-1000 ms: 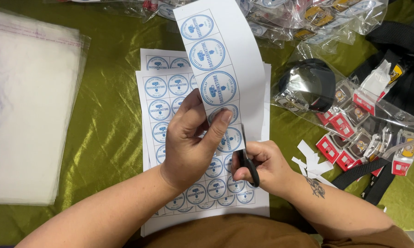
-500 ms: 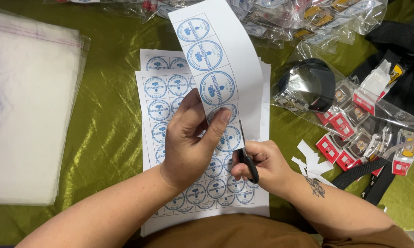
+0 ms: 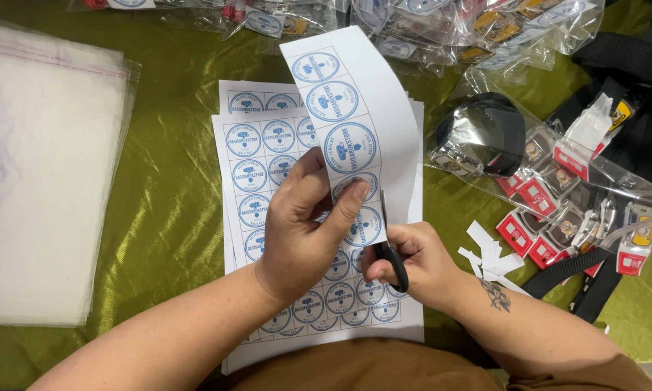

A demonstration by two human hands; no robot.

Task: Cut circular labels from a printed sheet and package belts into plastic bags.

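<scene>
Head view, single entry.

Item: tall white paper strip printed with a column of blue round labels (image 3: 351, 123). It is held upright above the stack and curls away at its far end. Compared with a second ago its top leans slightly further left; the cut along its right edge looks a little further on.

Left hand (image 3: 304, 232): fingers closed, thumb and forefinger pinching the near part of the strip over one round label. The pinch sits where it did a second ago.

Right hand (image 3: 413, 264): closed around the handles of the black-handled scissors (image 3: 391, 250). The blades point away and meet the strip's right edge; whether they are apart or together I cannot tell. The hand has shifted only slightly.

Beneath: stack of white sheets printed with rows of blue round labels (image 3: 257, 163), flat on the olive-green satin cloth (image 3: 174, 217).

Left: pile of clear plastic sleeves (image 3: 44, 174).

Right: small white paper offcuts (image 3: 489, 250), just beside the right wrist; clear bags of red-carded trinkets (image 3: 579, 210); black straps (image 3: 586, 271).
</scene>
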